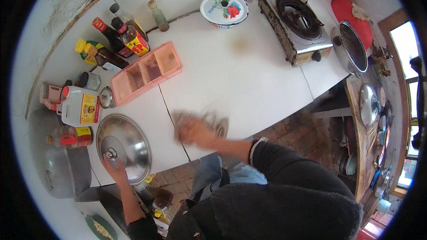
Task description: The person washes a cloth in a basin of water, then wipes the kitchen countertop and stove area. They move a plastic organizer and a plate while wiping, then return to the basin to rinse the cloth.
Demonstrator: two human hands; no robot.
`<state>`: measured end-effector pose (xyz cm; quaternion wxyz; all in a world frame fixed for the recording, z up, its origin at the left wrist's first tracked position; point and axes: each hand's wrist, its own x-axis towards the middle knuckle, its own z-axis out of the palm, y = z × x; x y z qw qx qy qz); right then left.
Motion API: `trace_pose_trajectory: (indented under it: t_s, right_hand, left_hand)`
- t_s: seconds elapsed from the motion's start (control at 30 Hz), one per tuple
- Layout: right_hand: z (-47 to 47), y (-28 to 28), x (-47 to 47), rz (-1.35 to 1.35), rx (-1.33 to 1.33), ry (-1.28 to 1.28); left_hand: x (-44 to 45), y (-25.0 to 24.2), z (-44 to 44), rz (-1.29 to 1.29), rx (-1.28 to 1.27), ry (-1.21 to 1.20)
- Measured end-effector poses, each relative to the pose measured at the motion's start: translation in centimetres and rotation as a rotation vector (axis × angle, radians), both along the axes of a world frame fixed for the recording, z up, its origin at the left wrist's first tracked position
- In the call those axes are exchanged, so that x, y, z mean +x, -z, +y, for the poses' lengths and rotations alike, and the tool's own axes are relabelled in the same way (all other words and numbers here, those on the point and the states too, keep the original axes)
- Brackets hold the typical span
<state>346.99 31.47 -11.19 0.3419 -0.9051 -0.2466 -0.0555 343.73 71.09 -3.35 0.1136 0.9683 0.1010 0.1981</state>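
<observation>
My left hand (pixel 115 170) has its thumb and fingers around the knob of a large round metal lid (pixel 135 136). The lid lies near the left front edge of the white-tiled counter (pixel 213 83). Low over the counter's front part, my right hand (pixel 196 134), blurred by motion, is closed on a crumpled greyish cloth (pixel 220 125). A pink seasoning box (pixel 133 96) with several compartments sits beyond the hands. Close to the lid stand a small metal lidded pot (pixel 106 97) and a white plastic jug (pixel 76 105) with a red cap.
Sauce bottles (pixel 135 40) and a corked glass bottle (pixel 159 16) line the back wall. An enamel lidded bowl (pixel 217 10) and a gas stove (pixel 293 26) stand at the back. A metal basin (pixel 348 48) leans right of the stove. A brownish stain (pixel 239 45) marks the tiles.
</observation>
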Motion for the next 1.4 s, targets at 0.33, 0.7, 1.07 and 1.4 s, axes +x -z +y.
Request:
trace_pose_trajectory:
  t_s: [0.33,0.7,1.07,1.4]
  right_hand:
    - [-19.1,-2.4,-2.6,0.47,-0.303,0.095]
    - [-7.0,0.7,8.3,0.1,-0.578,0.487]
    - [27.3,-0.2,11.4,0.077,-0.506,0.039]
    - [24.5,-0.3,-5.1,-0.003,-0.136,-0.774]
  left_hand:
    - [3.5,-1.0,0.3,0.256,-0.023,-0.16]
    - [-8.3,-7.8,-2.2,0.31,0.02,-0.183]
    - [-29.0,-9.3,0.9,0.27,0.099,-0.637]
    - [-28.9,-11.0,1.0,0.355,0.062,-0.671]
